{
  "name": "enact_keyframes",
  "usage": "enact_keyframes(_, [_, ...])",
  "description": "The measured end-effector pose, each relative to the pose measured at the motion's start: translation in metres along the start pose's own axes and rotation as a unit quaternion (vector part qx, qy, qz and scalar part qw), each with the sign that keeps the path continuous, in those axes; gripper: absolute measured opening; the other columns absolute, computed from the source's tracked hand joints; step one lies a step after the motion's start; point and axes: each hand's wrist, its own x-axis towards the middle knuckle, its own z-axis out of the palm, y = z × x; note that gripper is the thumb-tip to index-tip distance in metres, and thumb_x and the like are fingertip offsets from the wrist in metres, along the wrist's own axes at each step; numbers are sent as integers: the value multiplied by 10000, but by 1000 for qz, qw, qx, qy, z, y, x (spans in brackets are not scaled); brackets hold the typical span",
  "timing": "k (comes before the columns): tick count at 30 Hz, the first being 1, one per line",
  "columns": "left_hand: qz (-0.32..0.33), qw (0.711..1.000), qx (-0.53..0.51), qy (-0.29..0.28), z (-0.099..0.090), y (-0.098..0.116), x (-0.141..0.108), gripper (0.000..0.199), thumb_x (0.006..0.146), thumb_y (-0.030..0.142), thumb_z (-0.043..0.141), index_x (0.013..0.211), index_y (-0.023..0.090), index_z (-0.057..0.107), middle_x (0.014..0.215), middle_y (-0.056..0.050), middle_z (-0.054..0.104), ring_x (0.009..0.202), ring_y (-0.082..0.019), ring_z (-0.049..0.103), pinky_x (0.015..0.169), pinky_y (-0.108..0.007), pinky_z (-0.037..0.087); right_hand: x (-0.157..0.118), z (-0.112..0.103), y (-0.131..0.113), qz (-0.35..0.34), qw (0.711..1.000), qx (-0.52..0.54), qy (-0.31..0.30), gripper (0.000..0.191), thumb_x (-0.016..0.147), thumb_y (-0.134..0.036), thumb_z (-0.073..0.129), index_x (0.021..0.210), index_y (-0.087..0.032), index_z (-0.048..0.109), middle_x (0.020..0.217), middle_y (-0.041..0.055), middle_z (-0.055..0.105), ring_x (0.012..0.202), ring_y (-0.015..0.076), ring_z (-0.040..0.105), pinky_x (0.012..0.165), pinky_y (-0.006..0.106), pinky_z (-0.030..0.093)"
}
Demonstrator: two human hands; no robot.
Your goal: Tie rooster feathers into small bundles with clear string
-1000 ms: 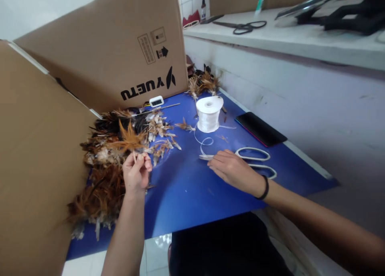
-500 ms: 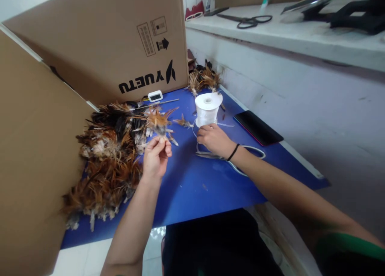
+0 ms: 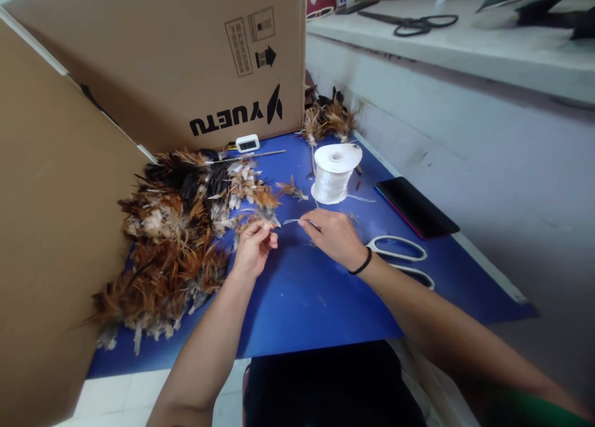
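My left hand (image 3: 255,248) pinches the base of a small bunch of brown and grey feathers (image 3: 266,205), tips pointing up. Close by on the right, my right hand (image 3: 335,233) is closed on a thin clear ribbon (image 3: 292,221), whose short end sticks out toward the feathers. Behind that hand stands a white spool (image 3: 335,174) wound with the same ribbon. White-handled scissors (image 3: 403,248) lie beside my right wrist, their blades mostly hidden under the hand. A large heap of brown and black feathers (image 3: 181,259) covers the table left of my left hand.
A blue tabletop (image 3: 307,303) lies under everything. Large cardboard boxes (image 3: 153,55) stand at the back and left. A black phone (image 3: 416,207) rests by the right edge. Black scissors (image 3: 409,25) sit on a ledge. Near the box is a small white digital display (image 3: 247,143).
My right hand has come away from the spool toward my left hand, drawing out the ribbon's end. The white-handled scissors' handles now show more. The view has shifted slightly.
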Motion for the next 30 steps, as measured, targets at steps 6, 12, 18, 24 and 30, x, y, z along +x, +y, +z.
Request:
enact_keyframes(6, [-6, 1000, 16, -9, 0, -4, 1, 201, 617, 230, 763, 685, 129, 603, 878, -42, 678, 453, -17, 487, 415, -156, 383, -4, 2, -2, 1, 999, -39, 0, 238, 911, -274, 483, 868, -199, 705, 820, 53, 713, 783, 163, 647, 690, 254, 436])
enact_keyframes(12, [-11, 998, 58, -12, 1, -11, 0, 195, 635, 273, 749, 682, 137, 616, 555, 16, 567, 418, -47, 469, 407, -168, 379, -4, 3, -9, -6, 999, -44, 0, 254, 915, -281, 469, 874, -197, 706, 821, 55, 715, 781, 163, 652, 684, 249, 428])
enact_keyframes(18, [-13, 997, 77, -3, 4, -13, -2, 215, 626, 303, 754, 678, 139, 624, 477, 41, 518, 369, -52, 451, 380, -176, 373, -4, 4, -13, -10, 999, -50, -11, 264, 918, -268, 461, 852, -182, 701, 832, 52, 723, 795, 164, 667, 714, 254, 436])
enact_keyframes(24, [-9, 996, 93, -2, 4, -14, -1, 230, 629, 323, 752, 677, 134, 631, 482, 27, 538, 373, -57, 451, 384, -187, 379, -5, 5, -14, -20, 999, -41, -10, 259, 913, -258, 463, 843, -181, 700, 824, 49, 725, 781, 158, 664, 695, 249, 433])
enact_keyframes(30, [-3, 996, 91, -2, 7, -14, -3, 235, 609, 311, 766, 667, 130, 627, 473, 26, 539, 417, -69, 484, 433, -197, 415, -5, 4, -16, -27, 999, -42, -6, 248, 905, -249, 471, 823, -183, 696, 810, 51, 721, 755, 153, 646, 676, 249, 424])
